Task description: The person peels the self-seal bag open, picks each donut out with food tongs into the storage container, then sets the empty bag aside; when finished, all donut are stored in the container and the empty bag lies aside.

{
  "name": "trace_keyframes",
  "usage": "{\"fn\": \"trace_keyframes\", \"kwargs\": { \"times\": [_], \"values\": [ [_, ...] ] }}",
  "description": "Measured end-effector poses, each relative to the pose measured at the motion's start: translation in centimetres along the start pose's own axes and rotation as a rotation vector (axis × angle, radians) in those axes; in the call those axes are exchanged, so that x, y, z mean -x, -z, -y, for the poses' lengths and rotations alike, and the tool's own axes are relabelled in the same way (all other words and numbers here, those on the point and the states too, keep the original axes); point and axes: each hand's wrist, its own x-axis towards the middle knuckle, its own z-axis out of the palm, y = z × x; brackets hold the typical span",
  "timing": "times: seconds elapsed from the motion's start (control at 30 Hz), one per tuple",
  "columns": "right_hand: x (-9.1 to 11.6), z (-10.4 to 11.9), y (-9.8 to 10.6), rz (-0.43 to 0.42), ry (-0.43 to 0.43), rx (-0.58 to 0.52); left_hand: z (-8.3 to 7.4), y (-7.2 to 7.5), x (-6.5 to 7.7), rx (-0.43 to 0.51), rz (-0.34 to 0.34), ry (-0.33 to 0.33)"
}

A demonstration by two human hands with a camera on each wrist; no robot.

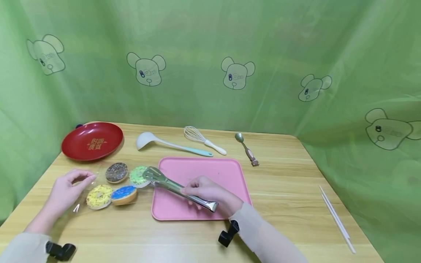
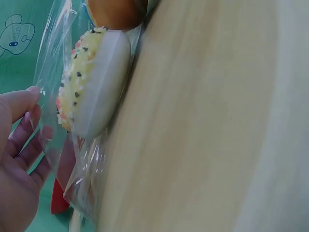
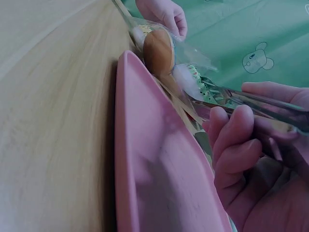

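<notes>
My left hand (image 1: 67,188) pinches the edge of a clear plastic bag (image 2: 50,63) at the table's left. In and around the bag lie toy donuts: a chocolate one (image 1: 116,172), a yellow one with sprinkles (image 1: 99,197), a tilted blue-topped one (image 1: 124,195) and a green one (image 1: 136,176). My right hand (image 1: 205,190) grips metal tongs (image 1: 174,185) over the pink tray (image 1: 200,213). The slotted tips of the tongs are at the green donut's right side; whether they clasp it or only the film, I cannot tell.
Behind the donuts sits a red plate (image 1: 74,146). A white-and-blue ladle (image 1: 164,141), a whisk (image 1: 204,139) and a small spoon (image 1: 246,150) lie along the back. White chopsticks (image 1: 337,219) lie near the right edge. Green curtain (image 1: 197,102) surrounds the table's back and sides.
</notes>
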Motion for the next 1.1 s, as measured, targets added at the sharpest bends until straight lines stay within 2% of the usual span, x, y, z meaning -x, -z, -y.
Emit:
{"fn": "trace_keyframes", "kwargs": {
  "times": [0.23,0.43,0.53,0.77,1.0,1.1],
  "values": [
    [1.5,0.4,0.5,-0.019,-0.062,-0.110,0.1,0.1,-0.1,-0.034,0.018,-0.007],
    [2.4,0.4,1.0,-0.026,-0.042,-0.094,0.6,1.1,0.1,-0.053,0.010,0.029],
    [2.9,0.3,1.4,-0.044,-0.033,-0.077,0.8,1.9,0.2,-0.063,-0.016,0.045],
    [4.4,0.0,2.8,-0.048,0.020,-0.002,0.5,2.4,0.2,-0.032,-0.068,0.007],
    [6.7,-0.8,4.0,-0.086,0.028,-0.024,-0.2,2.7,0.1,0.019,-0.039,0.050],
    [7.8,-1.1,4.5,-0.091,0.048,-0.028,-0.3,2.6,0.1,0.015,-0.015,0.038]
  ]
}}
